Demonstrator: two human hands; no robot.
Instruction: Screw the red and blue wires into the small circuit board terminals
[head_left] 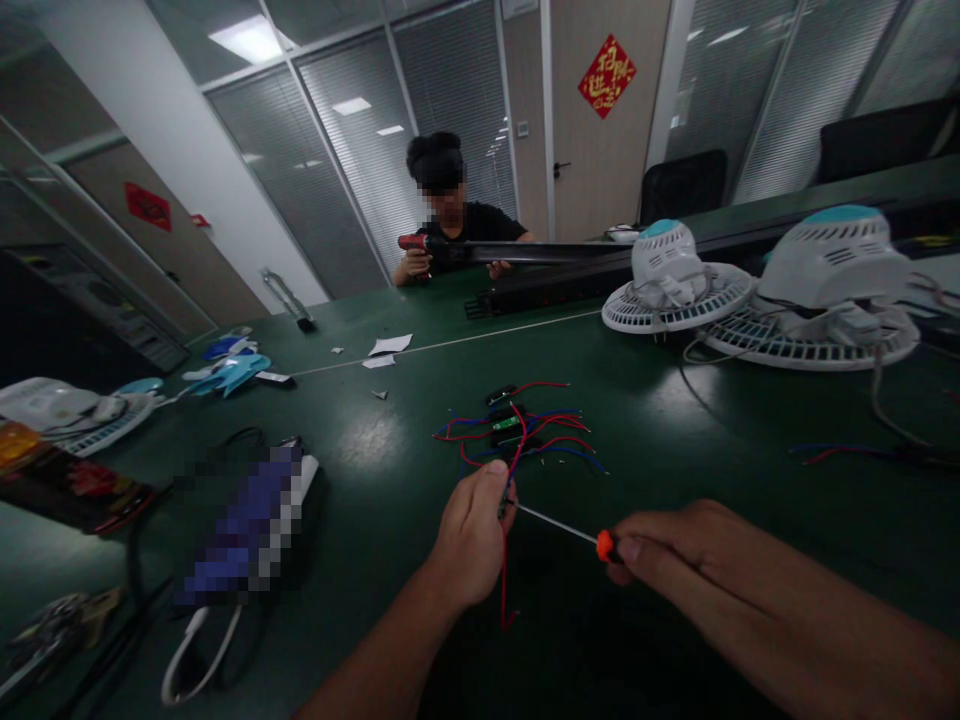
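Note:
Pinched in my left hand [474, 530] is a small circuit board [504, 500], mostly covered by the fingers, with a red wire [504, 580] hanging below it and more wires rising above. My right hand [660, 550] grips a screwdriver [607, 546] by its orange and black handle. The thin metal shaft points left, and its tip meets the board at my left fingertips. Just beyond my left hand lie several small boards with red and blue wires, among them a green circuit board [507, 424].
A person [450, 220] across the green table [360, 540] holds a red power drill and a long dark bar. White fan heads [825, 270] stand at the right. At left are a pixelated blue object [247, 520], a bottle [67, 490] and cables. Paper scraps [390, 345] lie farther back.

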